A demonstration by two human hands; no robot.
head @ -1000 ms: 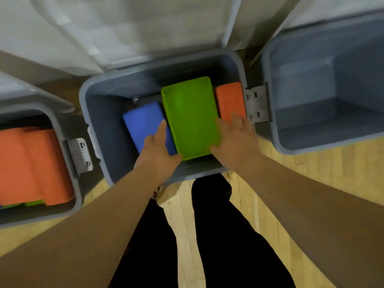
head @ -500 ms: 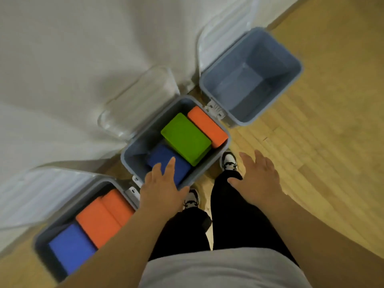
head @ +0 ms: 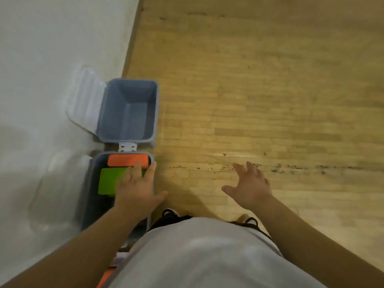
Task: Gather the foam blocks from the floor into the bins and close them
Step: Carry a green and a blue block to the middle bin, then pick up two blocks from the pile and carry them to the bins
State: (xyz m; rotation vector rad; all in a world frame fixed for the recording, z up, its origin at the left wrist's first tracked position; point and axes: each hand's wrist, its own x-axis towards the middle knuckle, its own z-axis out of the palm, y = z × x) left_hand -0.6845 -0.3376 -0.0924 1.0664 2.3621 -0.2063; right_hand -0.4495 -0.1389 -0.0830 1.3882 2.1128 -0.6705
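A grey bin (head: pixel 90 183) stands by the wall with a green foam block (head: pixel 110 180) and an orange foam block (head: pixel 126 160) inside. My left hand (head: pixel 138 188) hovers over this bin's near right side, fingers straight, holding nothing. Beyond it a second grey bin (head: pixel 154 113) stands open and empty, its clear lid (head: pixel 85 104) leaning on the wall. My right hand (head: pixel 249 185) is spread open above the wooden floor, away from the bins. A sliver of orange (head: pixel 106 277) shows at the bottom edge beside my body.
A white wall (head: pixel 52 48) runs along the left behind the bins. The middle bin's clear lid (head: pixel 56 190) leans back on it. Wooden floor (head: pixel 270 90) stretches to the right with dark scuff marks. My shoes (head: pixel 170 213) stand beside the bin.
My view has swung right and risen, so the floor fills the frame. Both hands have lifted off the blocks; the right hand has moved out over the floor.
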